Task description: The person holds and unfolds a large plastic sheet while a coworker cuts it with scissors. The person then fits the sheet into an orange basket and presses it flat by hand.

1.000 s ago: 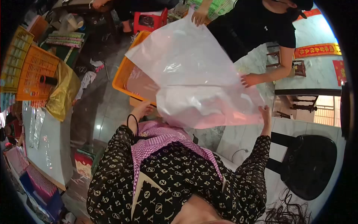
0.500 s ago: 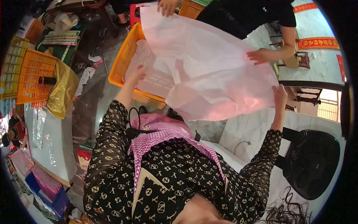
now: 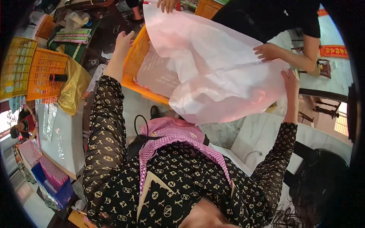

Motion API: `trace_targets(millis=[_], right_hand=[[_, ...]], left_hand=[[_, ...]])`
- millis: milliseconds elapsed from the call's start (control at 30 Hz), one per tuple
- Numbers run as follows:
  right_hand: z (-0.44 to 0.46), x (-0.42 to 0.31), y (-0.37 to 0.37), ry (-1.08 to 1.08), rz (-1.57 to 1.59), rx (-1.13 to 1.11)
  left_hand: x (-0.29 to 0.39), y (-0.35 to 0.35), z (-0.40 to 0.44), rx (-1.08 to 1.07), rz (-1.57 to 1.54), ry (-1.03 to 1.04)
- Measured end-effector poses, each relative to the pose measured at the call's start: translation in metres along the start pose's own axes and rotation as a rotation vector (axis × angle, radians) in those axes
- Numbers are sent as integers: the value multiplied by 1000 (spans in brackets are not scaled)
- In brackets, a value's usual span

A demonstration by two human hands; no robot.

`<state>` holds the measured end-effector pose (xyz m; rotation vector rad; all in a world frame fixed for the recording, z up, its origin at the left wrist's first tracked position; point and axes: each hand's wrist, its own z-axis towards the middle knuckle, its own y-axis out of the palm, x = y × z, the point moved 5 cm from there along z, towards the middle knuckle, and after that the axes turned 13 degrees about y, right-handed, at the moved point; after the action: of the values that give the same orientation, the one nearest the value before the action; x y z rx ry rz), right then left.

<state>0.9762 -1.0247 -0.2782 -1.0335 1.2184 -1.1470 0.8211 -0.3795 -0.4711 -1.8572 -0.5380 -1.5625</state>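
Observation:
A large, thin, whitish-pink plastic sheet [image 3: 224,72] spreads over the right part of an orange plastic basket [image 3: 133,60], hanging in loose folds. My right hand [image 3: 291,79] is closed on the sheet's right edge. Out to the left, my left hand [image 3: 122,42] is raised beside the basket's left rim, its fingers partly apart and nothing visible in them. Across from me, a co-worker's one hand [image 3: 167,5] holds the sheet's far left corner and the other hand [image 3: 268,52] lies at its far right edge. Pale perforated material [image 3: 156,72] shows inside the basket.
Orange and yellow crates [image 3: 45,74] with a gold plastic bag [image 3: 74,87] stand at the left, by a pale table [image 3: 62,136]. Below it sits a blue bin [image 3: 62,190]. A black chair [image 3: 321,178] is on my right. Another person [image 3: 26,123] is at far left.
My left hand has moved away from the sheet over the basket, to the left and farther out. My right hand keeps hold of the edge. The co-worker's hands have shifted slightly.

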Motion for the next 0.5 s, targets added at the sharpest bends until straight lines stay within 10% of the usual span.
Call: trace_targets(millis=[500], right_hand=[[35,12,9,-71,93,20]], left_hand=[[19,25,13,-41,123,-14]])
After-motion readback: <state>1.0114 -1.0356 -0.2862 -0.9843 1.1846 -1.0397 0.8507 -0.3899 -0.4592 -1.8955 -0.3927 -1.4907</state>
